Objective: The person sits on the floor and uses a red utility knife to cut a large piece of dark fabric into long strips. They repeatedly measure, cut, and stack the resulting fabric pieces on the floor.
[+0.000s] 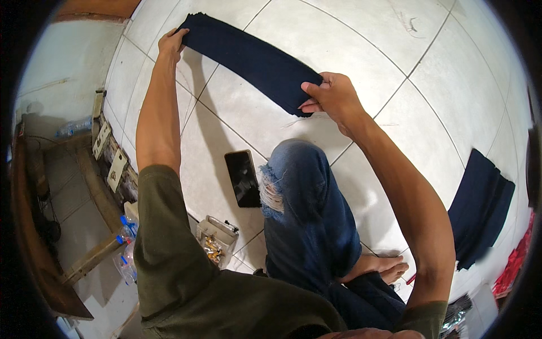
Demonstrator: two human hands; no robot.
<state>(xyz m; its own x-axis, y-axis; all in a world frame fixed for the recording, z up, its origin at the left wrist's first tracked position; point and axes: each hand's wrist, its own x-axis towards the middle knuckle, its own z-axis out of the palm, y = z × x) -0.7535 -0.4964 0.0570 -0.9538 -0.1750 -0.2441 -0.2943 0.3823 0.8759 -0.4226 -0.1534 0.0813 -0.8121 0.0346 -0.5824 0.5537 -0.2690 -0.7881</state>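
Observation:
A long strip of dark navy fabric is stretched between my two hands, above the tiled floor. At its far left end, my left hand grips the corner, fingers closed on the edge. My right hand pinches the nearer right end, thumb on top and fingers partly under the cloth. The strip looks folded in layers, with slightly uneven ends. To my right, a second piece of dark navy fabric lies folded on the floor, apart from my hands.
A phone lies left of my bent knee in ripped jeans. Nearby sits an open container of cigarette butts. Plastic bottles and a wooden frame stand at the left. Red cloth lies at the far right.

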